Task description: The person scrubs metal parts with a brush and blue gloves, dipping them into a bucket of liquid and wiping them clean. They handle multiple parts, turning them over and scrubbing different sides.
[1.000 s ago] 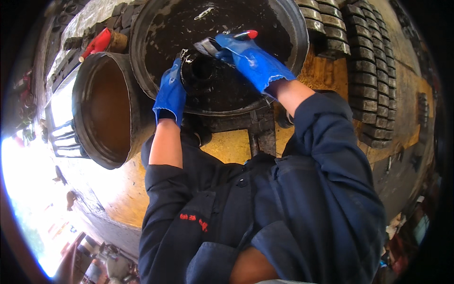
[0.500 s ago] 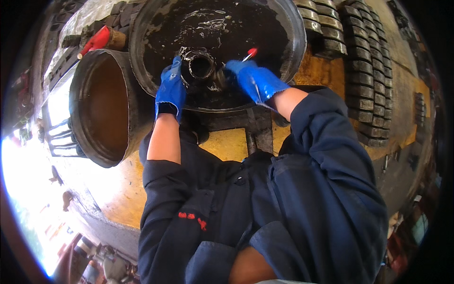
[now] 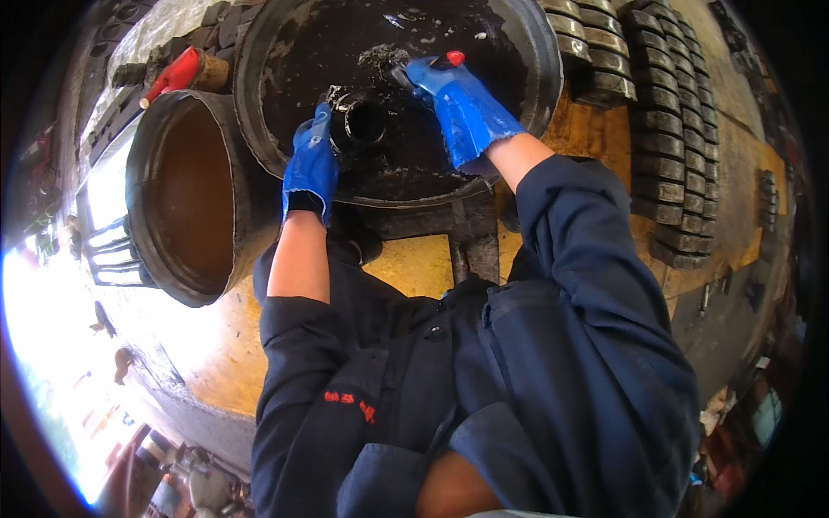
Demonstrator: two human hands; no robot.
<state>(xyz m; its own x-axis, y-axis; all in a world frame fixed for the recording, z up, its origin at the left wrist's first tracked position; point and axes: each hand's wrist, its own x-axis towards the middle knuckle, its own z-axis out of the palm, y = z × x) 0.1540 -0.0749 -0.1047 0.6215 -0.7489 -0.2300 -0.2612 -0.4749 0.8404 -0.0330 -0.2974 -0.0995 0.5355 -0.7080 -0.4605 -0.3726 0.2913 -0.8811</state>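
My left hand (image 3: pixel 313 160), in a blue rubber glove, is closed on the near left side of a dark, wet metal ring (image 3: pixel 366 123) with a round hole. The ring sits in dark liquid inside a wide round basin (image 3: pixel 250 95). My right hand (image 3: pixel 449 99), gloved the same way, grips a brush whose red handle end (image 3: pixel 455 58) sticks out above the fingers. Its dark working end meets the liquid beyond the ring, to the right, where froth shows; the glove partly hides it.
A tipped metal drum (image 3: pixel 186 194) with a brownish inside stands left of the basin. A red-handled tool (image 3: pixel 175 76) lies behind it. Stacks of dark metal rings (image 3: pixel 661 129) line the right side. Yellow boarding (image 3: pixel 414 263) shows beneath the basin.
My right hand has moved from beside the ring to farther out, its brush now in the liquid. My left hand stays on the ring.
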